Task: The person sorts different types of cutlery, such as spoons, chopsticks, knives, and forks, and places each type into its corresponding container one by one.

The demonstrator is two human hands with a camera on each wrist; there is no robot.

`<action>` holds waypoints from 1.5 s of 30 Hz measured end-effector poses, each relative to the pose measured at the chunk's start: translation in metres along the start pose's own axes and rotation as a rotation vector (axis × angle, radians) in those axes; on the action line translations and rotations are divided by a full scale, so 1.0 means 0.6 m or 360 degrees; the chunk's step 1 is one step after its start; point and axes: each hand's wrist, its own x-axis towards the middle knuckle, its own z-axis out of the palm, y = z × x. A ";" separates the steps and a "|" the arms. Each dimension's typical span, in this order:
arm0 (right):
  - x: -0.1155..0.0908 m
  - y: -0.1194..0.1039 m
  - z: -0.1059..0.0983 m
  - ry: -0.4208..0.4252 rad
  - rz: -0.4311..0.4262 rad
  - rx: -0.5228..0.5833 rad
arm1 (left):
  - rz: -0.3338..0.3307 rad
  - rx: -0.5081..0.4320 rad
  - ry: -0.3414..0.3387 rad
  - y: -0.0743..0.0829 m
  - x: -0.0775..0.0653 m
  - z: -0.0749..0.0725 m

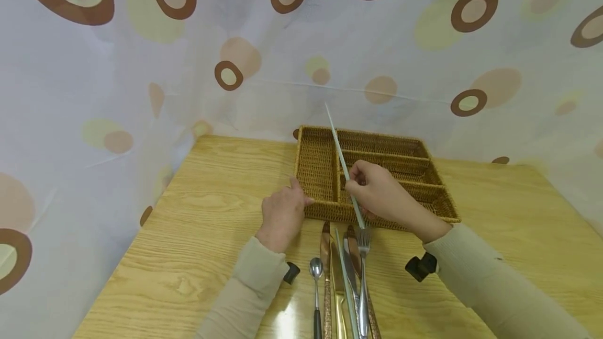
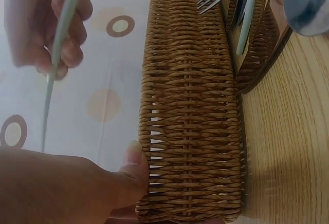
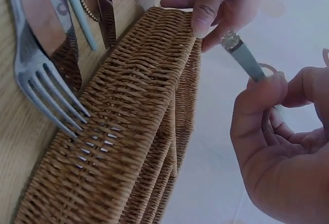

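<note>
We are seeing the right hand (image 1: 379, 190) grasping a pale green chopstick (image 1: 340, 153) between its thumb and forefinger. This chopstick is slanting above the wicker tray (image 2: 190, 131): its thin end is pointing away from the person, and its glittering silver end is sticking out on the near side of the fingers. The left hand (image 1: 285, 213) is gripping the near left corner of the tray, and its thumb is pressing on the rim. On the wooden bench (image 1: 212, 224), in front of the tray, a second pale green chopstick (image 1: 345, 276) is lying among the cutlery. To its left we are noticing a silver spoon (image 1: 316, 268) with a dark handle; to its right, a silver fork (image 1: 364, 245) is pointing its tines toward the tray's near wall.
</note>
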 end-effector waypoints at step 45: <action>0.125 0.042 0.085 -0.0182 -0.0010 -0.1078 | 0.0005 0.0078 0.0085 0.002 0.002 -0.002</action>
